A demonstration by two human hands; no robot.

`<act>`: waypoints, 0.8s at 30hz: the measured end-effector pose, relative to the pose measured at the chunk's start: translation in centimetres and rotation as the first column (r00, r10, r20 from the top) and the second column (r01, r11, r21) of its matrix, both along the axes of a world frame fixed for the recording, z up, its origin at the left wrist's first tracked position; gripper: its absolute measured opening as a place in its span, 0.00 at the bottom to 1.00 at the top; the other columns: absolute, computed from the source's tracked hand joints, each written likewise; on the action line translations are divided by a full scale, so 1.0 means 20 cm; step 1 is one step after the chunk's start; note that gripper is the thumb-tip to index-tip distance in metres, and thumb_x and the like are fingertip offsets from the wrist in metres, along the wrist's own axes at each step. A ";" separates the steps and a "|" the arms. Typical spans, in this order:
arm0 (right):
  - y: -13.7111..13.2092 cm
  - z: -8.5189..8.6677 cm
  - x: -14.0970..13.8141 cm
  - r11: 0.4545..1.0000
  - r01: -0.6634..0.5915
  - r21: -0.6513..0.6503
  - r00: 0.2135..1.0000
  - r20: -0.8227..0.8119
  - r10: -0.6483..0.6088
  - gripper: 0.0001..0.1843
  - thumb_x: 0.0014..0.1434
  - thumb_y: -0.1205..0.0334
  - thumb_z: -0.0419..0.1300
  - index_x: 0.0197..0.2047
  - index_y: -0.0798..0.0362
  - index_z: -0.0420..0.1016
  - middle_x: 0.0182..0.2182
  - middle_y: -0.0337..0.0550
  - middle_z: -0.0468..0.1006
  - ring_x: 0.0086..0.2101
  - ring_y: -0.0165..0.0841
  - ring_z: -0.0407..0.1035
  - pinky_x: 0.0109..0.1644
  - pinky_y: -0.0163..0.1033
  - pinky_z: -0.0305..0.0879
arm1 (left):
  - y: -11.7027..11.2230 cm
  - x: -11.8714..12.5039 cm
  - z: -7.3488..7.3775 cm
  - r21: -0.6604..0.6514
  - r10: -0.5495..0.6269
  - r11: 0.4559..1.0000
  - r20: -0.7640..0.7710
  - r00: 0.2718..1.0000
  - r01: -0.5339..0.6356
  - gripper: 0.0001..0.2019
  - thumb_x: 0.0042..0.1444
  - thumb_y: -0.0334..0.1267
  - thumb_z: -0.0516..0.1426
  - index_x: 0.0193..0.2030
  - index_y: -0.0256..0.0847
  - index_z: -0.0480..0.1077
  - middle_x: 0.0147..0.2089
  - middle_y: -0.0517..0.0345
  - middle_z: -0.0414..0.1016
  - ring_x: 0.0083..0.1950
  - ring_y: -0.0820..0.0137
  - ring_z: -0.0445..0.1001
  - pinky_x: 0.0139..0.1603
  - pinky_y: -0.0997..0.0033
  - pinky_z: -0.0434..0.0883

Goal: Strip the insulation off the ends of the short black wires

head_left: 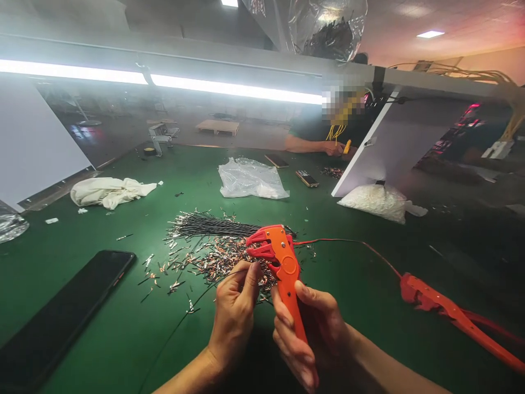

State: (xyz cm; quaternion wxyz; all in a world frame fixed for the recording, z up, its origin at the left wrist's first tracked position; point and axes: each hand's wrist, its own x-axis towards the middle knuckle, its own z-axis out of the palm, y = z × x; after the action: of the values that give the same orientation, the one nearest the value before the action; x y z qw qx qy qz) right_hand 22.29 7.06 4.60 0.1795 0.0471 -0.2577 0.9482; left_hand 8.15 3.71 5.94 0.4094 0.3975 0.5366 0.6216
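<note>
My right hand (301,339) is wrapped around the handle of an orange-red wire stripper (287,268), whose red jaws point left. Just below those jaws, my left hand (234,309) pinches a thin black wire (176,327) between thumb and fingertips. The wire trails down and left across the green table; its tip by the tool is hard to make out. Behind both hands lies a bundle of cut black wires (217,225) with bare, silvery ends. A pile of short copper-and-black clippings (223,257) spreads in front of the bundle.
A second orange wire stripper (447,308) lies at right, with a red cord (348,239) running to it. A large phone (69,312) lies left. Farther back are a white cloth (109,191), a plastic bag (251,179) and a co-worker's hand (334,148) near a yellow tool.
</note>
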 end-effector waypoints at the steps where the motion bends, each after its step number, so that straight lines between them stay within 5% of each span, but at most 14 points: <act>1: 0.00 0.00 0.00 0.999 -0.032 0.009 0.999 -0.009 0.032 0.26 0.66 0.42 0.44 0.36 0.57 0.69 0.17 0.39 0.71 0.16 0.31 0.68 0.16 0.32 0.68 | -0.01 0.00 -0.01 0.010 -0.005 1.000 -0.012 1.000 0.005 0.16 0.61 0.50 0.57 0.31 0.39 0.71 0.24 0.65 0.61 0.23 0.78 0.54 0.22 0.79 0.55; 7: 0.00 0.02 -0.01 0.998 -0.070 0.001 0.991 -0.112 0.069 0.25 0.65 0.42 0.45 0.36 0.57 0.68 0.17 0.38 0.70 0.16 0.30 0.68 0.16 0.31 0.67 | -0.04 0.02 -0.01 0.087 0.020 0.996 0.005 1.000 -0.021 0.14 0.65 0.47 0.54 0.33 0.41 0.70 0.25 0.66 0.61 0.24 0.78 0.56 0.25 0.79 0.60; 15: 0.00 0.05 0.03 1.000 -0.004 -0.010 0.998 0.062 0.004 0.25 0.62 0.39 0.49 0.37 0.55 0.66 0.19 0.38 0.72 0.19 0.32 0.71 0.21 0.36 0.70 | -0.05 0.00 0.05 0.356 0.181 0.933 -0.331 0.926 -0.056 0.10 0.64 0.37 0.53 0.33 0.41 0.71 0.24 0.64 0.66 0.24 0.76 0.63 0.27 0.77 0.63; 20: -0.02 0.09 0.02 0.998 -0.061 -0.012 0.993 0.097 0.061 0.23 0.55 0.41 0.55 0.37 0.55 0.66 0.20 0.39 0.72 0.21 0.34 0.70 0.29 0.41 0.68 | -0.04 -0.02 0.09 0.234 0.206 0.962 -0.289 0.935 -0.140 0.15 0.66 0.40 0.52 0.27 0.41 0.66 0.21 0.66 0.61 0.22 0.77 0.59 0.23 0.77 0.60; 24: 0.00 0.12 0.05 0.995 -0.076 -0.072 0.996 0.047 0.080 0.19 0.52 0.48 0.54 0.42 0.54 0.67 0.25 0.41 0.74 0.25 0.36 0.72 0.31 0.43 0.68 | -0.04 -0.02 0.09 0.326 0.275 0.930 -0.311 0.910 -0.170 0.12 0.66 0.37 0.52 0.30 0.41 0.67 0.23 0.66 0.61 0.23 0.77 0.60 0.24 0.78 0.61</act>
State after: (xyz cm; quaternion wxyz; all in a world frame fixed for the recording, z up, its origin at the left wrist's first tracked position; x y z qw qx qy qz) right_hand 23.24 7.09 7.07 0.1374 0.0272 -0.2268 0.9638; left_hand 7.77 2.92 7.79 0.1694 0.4935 0.5455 0.6559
